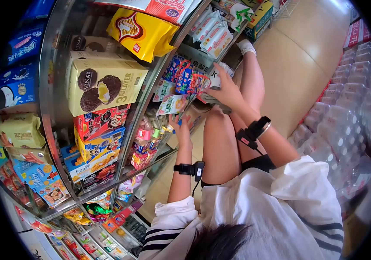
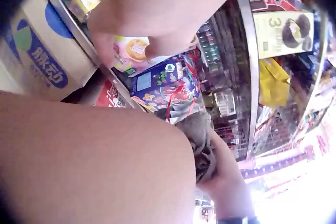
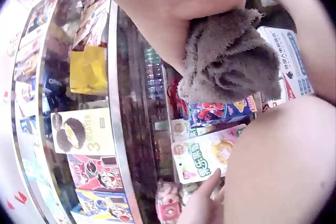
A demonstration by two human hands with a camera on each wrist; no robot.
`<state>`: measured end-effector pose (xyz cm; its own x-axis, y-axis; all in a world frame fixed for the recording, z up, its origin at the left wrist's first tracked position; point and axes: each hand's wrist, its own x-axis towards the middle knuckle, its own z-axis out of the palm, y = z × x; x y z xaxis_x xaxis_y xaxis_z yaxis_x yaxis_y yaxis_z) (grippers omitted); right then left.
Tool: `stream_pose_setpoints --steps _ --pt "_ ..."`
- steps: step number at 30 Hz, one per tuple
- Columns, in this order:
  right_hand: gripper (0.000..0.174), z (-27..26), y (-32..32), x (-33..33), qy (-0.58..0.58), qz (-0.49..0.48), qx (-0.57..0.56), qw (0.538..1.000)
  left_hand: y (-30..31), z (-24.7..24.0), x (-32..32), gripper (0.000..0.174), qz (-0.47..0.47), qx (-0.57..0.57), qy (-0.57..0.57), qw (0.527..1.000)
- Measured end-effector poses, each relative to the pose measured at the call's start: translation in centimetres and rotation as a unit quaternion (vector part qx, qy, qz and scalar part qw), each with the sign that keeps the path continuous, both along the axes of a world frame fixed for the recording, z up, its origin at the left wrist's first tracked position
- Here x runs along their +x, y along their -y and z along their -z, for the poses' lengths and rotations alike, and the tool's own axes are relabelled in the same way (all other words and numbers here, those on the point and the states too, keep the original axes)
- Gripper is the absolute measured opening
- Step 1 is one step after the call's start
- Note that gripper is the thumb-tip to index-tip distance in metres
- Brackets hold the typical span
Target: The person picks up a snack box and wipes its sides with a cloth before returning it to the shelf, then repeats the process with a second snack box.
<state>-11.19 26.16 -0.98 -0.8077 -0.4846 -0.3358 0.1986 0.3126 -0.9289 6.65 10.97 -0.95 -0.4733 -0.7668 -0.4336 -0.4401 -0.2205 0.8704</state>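
Observation:
A crumpled grey-brown cloth (image 3: 231, 58) is gripped in my right hand (image 1: 226, 91), bunched under the palm beside the lower shelf. Just past the cloth stands a dark blue snack bag (image 2: 167, 83) with red string-like strips over it. My left hand (image 1: 183, 129) is lower along the shelf edge, its fingers spread. Its fingertips are right at the edge of a white and pink snack pack (image 3: 207, 153) with green lettering. Another similar pack (image 1: 164, 90) stands behind that one. In the left wrist view, the left hand covers part of the pack.
Metal-edged shelves hold a cream biscuit box (image 1: 107, 84), a yellow bag (image 1: 142, 32) and several other snack boxes. A carton (image 2: 44, 50) stands by the lower shelf. Bent bare legs (image 1: 220, 147) are close to the hands. Wrapped bottles (image 1: 337, 112) are stacked across the tiled floor (image 1: 294, 65).

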Motion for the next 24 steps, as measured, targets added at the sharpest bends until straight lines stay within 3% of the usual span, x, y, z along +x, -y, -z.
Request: stream_pose_setpoints --steps 2,6,9,11,16,18,24 --pt "0.104 0.7 1.3 0.4 -0.145 0.02 0.04 0.988 0.8 1.9 -0.6 0.073 -0.037 0.019 0.006 0.999" --pt "0.117 -0.9 4.1 0.4 -0.135 -0.064 0.105 0.983 2.0 3.3 -3.0 0.068 -0.079 0.071 0.007 0.994" --pt "0.118 -0.1 6.0 0.6 -0.128 -0.08 0.117 0.982 1.7 3.5 -4.2 0.062 -0.098 0.061 0.015 0.993" --pt "0.114 0.9 6.9 0.8 -0.149 -0.074 0.118 0.979 2.1 3.5 -4.6 0.067 -0.093 0.069 0.007 0.993" --pt "0.099 0.6 7.0 1.1 -0.157 -0.006 0.119 0.98 3.1 4.7 -4.1 0.069 -0.106 0.084 0.002 0.991" --pt "0.099 1.0 7.2 1.1 -0.172 -0.003 0.112 0.979 4.3 6.9 -3.6 0.063 -0.049 0.067 -0.068 0.994" --pt "0.104 1.0 8.1 0.8 -0.191 -0.028 0.133 0.972 4.1 6.4 -3.6 0.068 -0.065 0.085 -0.035 0.994"
